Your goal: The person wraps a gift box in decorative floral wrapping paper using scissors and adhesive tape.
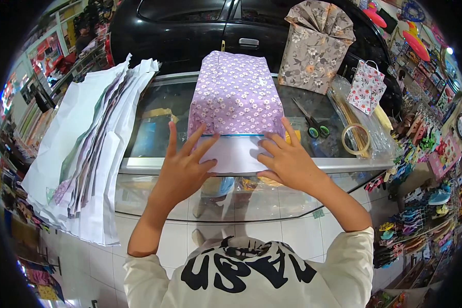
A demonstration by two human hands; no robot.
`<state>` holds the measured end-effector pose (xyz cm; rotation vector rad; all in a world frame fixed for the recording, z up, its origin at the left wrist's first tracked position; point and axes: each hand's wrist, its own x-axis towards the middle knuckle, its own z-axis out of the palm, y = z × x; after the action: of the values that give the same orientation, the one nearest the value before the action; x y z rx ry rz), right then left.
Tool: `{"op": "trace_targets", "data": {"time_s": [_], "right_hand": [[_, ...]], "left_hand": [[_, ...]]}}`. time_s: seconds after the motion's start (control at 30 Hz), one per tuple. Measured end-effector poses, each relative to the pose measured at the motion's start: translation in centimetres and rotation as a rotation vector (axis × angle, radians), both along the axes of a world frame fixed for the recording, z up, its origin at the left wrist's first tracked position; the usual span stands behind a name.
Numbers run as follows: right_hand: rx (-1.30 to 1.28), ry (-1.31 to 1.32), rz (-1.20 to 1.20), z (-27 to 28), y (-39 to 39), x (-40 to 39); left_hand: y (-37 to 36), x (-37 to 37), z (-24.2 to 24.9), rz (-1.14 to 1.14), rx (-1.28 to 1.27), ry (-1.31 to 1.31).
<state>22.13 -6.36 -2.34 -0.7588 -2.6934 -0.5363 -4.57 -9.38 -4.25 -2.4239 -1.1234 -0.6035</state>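
A box wrapped in purple flowered paper [236,92] lies on the glass counter in front of me. From its near end a flap of the paper sticks out, white underside up [236,154], reaching the counter's front edge. My left hand [185,167] rests on the left side of this flap, fingers spread, fingertips near the box's lower left corner. On the flap's right side lies my right hand [292,161], its fingers also apart, close to the lower right corner. A thin blue strip [233,135] runs along the fold between box and flap.
Left on the counter [190,164] is a stack of paper sheets [87,138] overhanging the front. Scissors [313,123], a tape roll [355,139], plastic packs [380,136] and a small floral bag [366,87] lie right. Behind stand a brown flowered gift package [315,51] and a black car [190,36].
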Motion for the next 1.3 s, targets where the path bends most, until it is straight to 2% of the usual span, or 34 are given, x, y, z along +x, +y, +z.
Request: {"op": "trace_targets", "data": {"time_s": [0.27,0.43,0.53,0.63,0.83,1.03,1.13,1.23,1.3], "right_hand": [[-0.008,0.229,0.011,2.2,0.7,-0.6],[0.093,0.226,0.039,4.7,2.7,-1.1],[-0.112,0.242,0.074,4.9,5.0,-0.6],[-0.058,0.229,0.076,4.8,5.4,-0.6],[-0.073,0.255,0.039,5.0,5.4,-1.0],[-0.047,0.341,0.090,4.5,5.9,-1.1],[-0.079,0.367,0.067,4.4,6.1,-1.0],[-0.035,0.412,0.068,4.2,6.0,-1.2],[-0.016,0.413,0.081,4.0,6.3,-1.4]], "left_hand": [[1.6,1.2,4.0,-0.039,0.080,-0.143],[3.4,0.7,6.2,-0.039,0.025,-0.031],[4.5,0.2,6.5,-0.065,-0.147,-0.233],[5.1,0.8,7.0,0.015,-0.059,-0.161],[6.0,0.9,6.6,-0.005,0.024,-0.197],[6.1,0.8,6.3,0.036,-0.079,-0.429],[6.5,0.8,6.4,-0.060,-0.061,-0.428],[6.4,1.1,6.5,0.028,-0.105,-0.405],[6.6,1.1,6.4,-0.006,-0.022,-0.363]]}}
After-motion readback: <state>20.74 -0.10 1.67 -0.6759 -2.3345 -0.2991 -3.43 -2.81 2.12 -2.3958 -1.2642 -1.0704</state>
